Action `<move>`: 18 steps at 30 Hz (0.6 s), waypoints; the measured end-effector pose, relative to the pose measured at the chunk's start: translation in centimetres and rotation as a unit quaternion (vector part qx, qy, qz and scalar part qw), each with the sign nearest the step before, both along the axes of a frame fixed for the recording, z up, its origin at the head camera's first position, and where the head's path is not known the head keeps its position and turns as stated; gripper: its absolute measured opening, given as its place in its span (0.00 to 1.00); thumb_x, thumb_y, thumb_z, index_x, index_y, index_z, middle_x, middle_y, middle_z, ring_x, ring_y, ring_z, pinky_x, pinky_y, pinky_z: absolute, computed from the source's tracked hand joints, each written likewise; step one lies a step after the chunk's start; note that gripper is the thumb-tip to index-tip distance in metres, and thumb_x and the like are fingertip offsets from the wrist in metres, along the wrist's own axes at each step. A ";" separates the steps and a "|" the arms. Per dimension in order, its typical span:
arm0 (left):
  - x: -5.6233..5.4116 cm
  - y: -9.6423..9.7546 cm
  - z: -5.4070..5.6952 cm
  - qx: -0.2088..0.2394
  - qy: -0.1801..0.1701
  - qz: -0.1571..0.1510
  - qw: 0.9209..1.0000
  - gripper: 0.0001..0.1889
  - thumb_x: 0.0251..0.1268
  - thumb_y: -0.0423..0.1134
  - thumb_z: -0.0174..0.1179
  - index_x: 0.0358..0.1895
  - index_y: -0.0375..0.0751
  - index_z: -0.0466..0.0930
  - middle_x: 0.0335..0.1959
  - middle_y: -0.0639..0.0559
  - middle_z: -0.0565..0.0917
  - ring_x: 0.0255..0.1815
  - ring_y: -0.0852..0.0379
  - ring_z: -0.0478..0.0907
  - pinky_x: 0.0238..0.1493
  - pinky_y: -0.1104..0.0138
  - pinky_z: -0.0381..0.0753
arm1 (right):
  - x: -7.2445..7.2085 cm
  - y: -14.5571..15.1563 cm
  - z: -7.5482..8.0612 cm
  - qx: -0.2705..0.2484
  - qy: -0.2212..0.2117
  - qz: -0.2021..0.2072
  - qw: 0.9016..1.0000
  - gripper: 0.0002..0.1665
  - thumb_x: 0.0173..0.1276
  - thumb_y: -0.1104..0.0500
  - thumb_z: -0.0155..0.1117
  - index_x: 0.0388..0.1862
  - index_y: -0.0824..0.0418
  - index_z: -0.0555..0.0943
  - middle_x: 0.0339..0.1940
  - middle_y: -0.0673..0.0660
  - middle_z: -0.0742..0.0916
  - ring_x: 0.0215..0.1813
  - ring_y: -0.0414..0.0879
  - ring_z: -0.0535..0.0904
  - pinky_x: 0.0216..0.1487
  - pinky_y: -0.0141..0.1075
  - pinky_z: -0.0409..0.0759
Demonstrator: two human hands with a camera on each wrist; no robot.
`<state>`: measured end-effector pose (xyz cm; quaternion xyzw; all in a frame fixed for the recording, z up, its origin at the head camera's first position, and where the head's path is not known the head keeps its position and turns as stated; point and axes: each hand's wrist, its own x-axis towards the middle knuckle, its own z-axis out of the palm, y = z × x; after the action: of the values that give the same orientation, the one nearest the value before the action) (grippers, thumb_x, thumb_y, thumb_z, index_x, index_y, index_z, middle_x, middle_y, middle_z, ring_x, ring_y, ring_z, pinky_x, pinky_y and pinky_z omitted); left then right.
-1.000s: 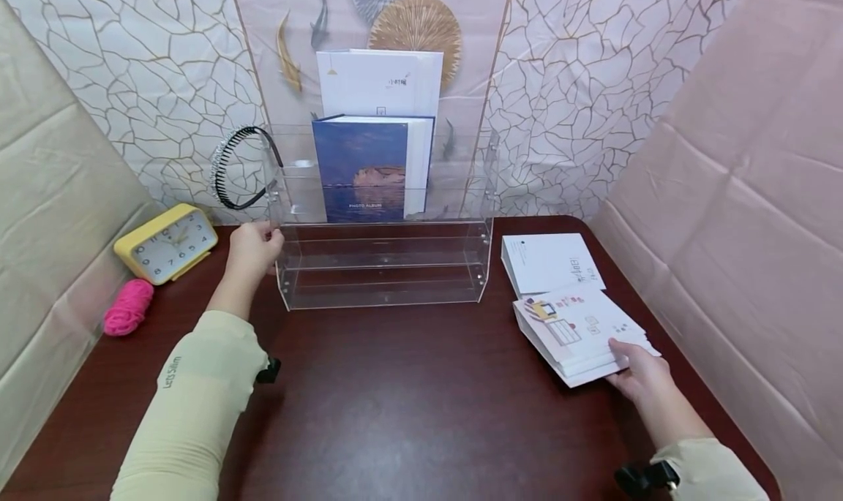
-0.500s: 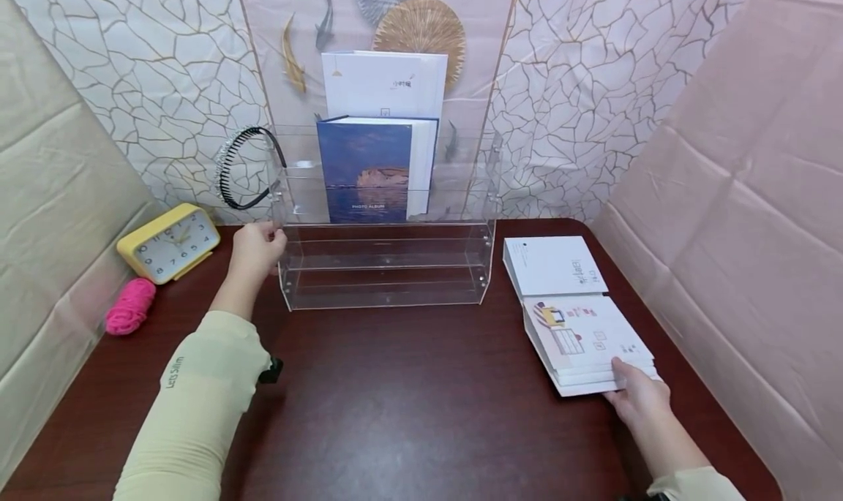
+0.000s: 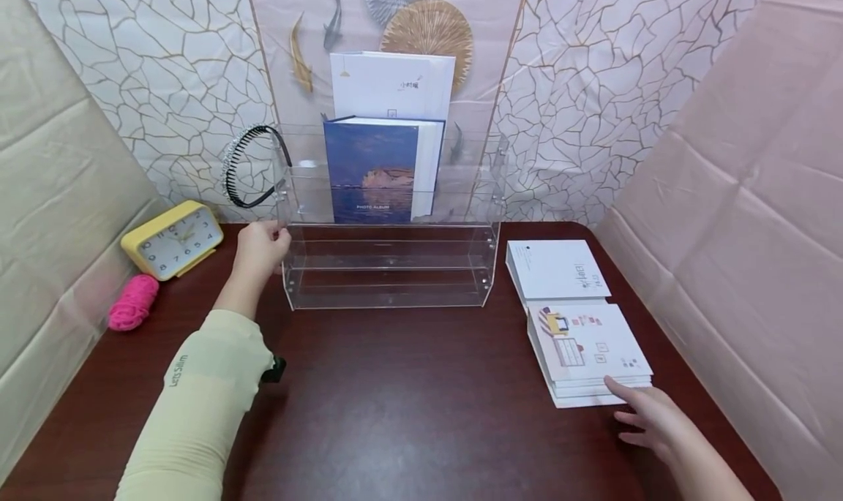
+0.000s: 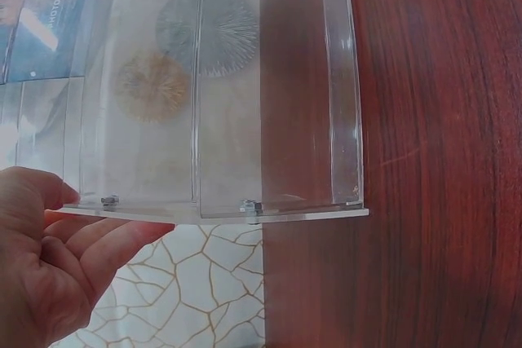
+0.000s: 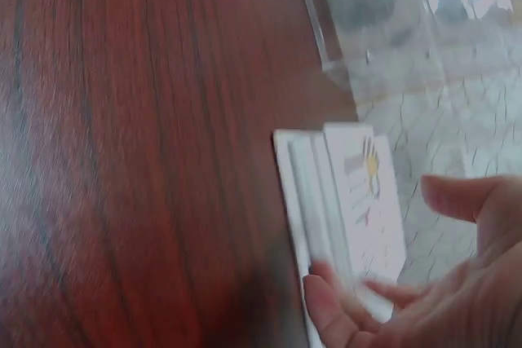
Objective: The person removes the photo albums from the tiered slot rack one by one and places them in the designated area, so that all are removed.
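My left hand (image 3: pixel 258 251) pinches the side panel of a clear acrylic rack (image 3: pixel 388 296), thumb on the inner side and fingers on the outer side in the left wrist view. My right hand (image 3: pixel 658 422), fingers spread apart, is beside the near edge of a white album (image 3: pixel 582 344) with a coloured drawing on its cover. Its thumb tip overlaps that edge in the head view. Just behind lies another white album (image 3: pixel 560 270). The rack's upper part bears a blue photo album (image 3: pixel 372 175) and, behind it, a taller white album (image 3: pixel 375 84), both upright.
A black toothed headband (image 3: pixel 246 166) hangs at the rack's upper left. On the table's left side are a yellow alarm clock (image 3: pixel 174 239) and a pink yarn bundle (image 3: pixel 134 302). Draped cloth walls (image 3: pixel 718 179) border the dark wooden table (image 3: pixel 408 398).
The white album in my right hand was lowered and straightened in front of the other one, then let go. My right hand has drawn slightly back. The left hand keeps its hold.
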<state>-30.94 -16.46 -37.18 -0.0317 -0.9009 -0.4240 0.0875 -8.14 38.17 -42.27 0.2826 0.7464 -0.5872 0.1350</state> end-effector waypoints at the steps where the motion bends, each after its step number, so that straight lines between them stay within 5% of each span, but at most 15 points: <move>1: 0.0 -0.1 0.0 -0.001 0.001 0.002 1.000 0.22 0.66 0.35 0.43 0.60 0.27 0.71 0.51 0.31 0.76 0.21 0.41 0.81 0.17 0.65 0.81 | 0.0 -0.5 0.2 0.034 0.008 0.031 0.999 0.48 0.69 0.43 0.53 0.65 0.80 0.49 0.62 0.75 0.63 0.52 0.60 0.74 0.47 0.53 0.78; 5: 0.1 -0.5 0.1 -0.002 0.000 0.005 1.000 0.22 0.66 0.35 0.44 0.60 0.27 0.71 0.51 0.31 0.77 0.20 0.42 0.81 0.16 0.65 0.80 | -0.6 -3.4 0.9 0.092 0.081 0.134 0.983 0.32 0.69 0.50 0.56 0.57 0.76 0.64 0.45 0.64 0.80 0.40 0.51 0.81 0.37 0.45 0.80; 8: 0.1 -0.6 0.1 -0.001 0.000 0.008 1.000 0.22 0.66 0.35 0.44 0.59 0.27 0.71 0.49 0.32 0.78 0.20 0.43 0.80 0.16 0.65 0.80 | -2.0 -5.5 1.4 0.099 0.146 0.244 0.953 0.26 0.67 0.55 0.59 0.54 0.74 0.68 0.40 0.63 0.82 0.38 0.53 0.81 0.34 0.41 0.79; 10: 0.1 -0.6 0.1 -0.001 0.003 0.011 1.000 0.21 0.66 0.35 0.44 0.59 0.27 0.72 0.49 0.32 0.77 0.19 0.44 0.80 0.16 0.65 0.80 | -3.1 -6.8 1.7 0.125 0.185 0.328 0.918 0.23 0.66 0.56 0.61 0.51 0.71 0.71 0.38 0.59 0.82 0.37 0.50 0.80 0.33 0.39 0.79; 13: 0.1 -0.3 0.1 -0.007 0.013 0.011 1.000 0.20 0.66 0.34 0.44 0.55 0.28 0.75 0.45 0.33 0.79 0.17 0.46 0.80 0.15 0.65 0.80 | -4.8 -8.8 2.2 0.187 0.238 0.433 0.849 0.18 0.63 0.56 0.64 0.47 0.63 0.74 0.34 0.51 0.82 0.36 0.43 0.79 0.34 0.35 0.79; 15: 0.0 -0.1 0.0 -0.011 0.019 0.009 1.000 0.18 0.66 0.34 0.44 0.51 0.28 0.77 0.41 0.33 0.79 0.16 0.47 0.79 0.15 0.66 0.80 | -6.0 -10.2 2.5 0.229 0.264 0.479 0.806 0.15 0.62 0.56 0.66 0.45 0.59 0.75 0.33 0.46 0.82 0.34 0.39 0.77 0.34 0.34 0.79; 18: -0.2 0.2 -0.1 -0.020 0.031 0.008 0.999 0.15 0.65 0.34 0.44 0.43 0.29 0.79 0.34 0.35 0.79 0.16 0.47 0.79 0.14 0.66 0.80 | -7.9 -12.3 3.0 0.265 0.306 0.511 0.758 0.13 0.61 0.57 0.67 0.43 0.58 0.76 0.31 0.44 0.81 0.34 0.37 0.77 0.36 0.36 0.79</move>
<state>-31.15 -16.31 -37.30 -0.0395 -0.9062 -0.4040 0.1181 -16.08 25.90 -39.23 -0.3107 0.9075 -0.2647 0.0992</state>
